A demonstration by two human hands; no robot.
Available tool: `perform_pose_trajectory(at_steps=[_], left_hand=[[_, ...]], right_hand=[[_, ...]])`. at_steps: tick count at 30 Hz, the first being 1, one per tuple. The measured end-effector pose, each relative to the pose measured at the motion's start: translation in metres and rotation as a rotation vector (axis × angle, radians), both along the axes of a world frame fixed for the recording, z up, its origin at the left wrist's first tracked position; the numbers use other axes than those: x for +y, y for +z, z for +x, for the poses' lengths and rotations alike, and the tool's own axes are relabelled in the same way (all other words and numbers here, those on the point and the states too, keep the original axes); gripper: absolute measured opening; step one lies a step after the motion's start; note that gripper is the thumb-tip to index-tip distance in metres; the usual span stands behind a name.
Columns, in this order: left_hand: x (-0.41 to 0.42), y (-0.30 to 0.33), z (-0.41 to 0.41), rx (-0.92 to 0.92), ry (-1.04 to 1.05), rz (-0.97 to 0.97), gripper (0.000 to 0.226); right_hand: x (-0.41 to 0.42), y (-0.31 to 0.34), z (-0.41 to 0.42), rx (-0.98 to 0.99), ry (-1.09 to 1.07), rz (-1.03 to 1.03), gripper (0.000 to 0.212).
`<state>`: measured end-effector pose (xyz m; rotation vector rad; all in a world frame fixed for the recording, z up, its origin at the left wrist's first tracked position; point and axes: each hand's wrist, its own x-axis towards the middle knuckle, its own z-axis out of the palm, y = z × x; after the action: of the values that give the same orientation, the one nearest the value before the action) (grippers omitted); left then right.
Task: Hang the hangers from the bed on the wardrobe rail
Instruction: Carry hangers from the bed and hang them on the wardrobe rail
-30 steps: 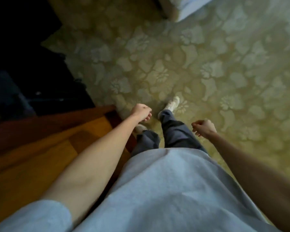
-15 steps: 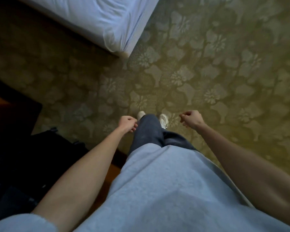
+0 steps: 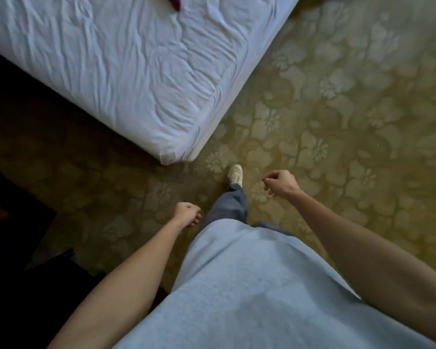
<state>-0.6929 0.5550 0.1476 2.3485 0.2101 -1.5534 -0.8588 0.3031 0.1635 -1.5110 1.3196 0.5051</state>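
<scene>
Left hand [image 3: 186, 214] and right hand [image 3: 280, 182] hang loosely curled, holding nothing, apparently free for pickup; dark red object [image 3: 174, 1], possibly a hanger, lies at the far edge of the white-sheeted bed [image 3: 126, 71]; identity uncertain

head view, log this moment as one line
phase: walking to bed | left hand: empty, loosely curled | right hand: empty, loosely curled | dark red item at bed's far edge, unidentifiable | hangers: none held
</scene>
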Motion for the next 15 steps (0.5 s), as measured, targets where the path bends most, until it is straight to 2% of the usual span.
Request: perform_pose_trajectory(at_steps=[9,15], left_hand=[[-0.295,0.021,0.106,0.029,-0.175,-0.261,0.021],[-0.469,0.015,0.149,0.030,-0.271,-0.314,0.016]], right_hand=[[-0.183,0.017,0.019,0.097,-0.207,-0.026,0.023],[-0.299,-0.002,0.014,0.213,-0.377,0.046,0.019]])
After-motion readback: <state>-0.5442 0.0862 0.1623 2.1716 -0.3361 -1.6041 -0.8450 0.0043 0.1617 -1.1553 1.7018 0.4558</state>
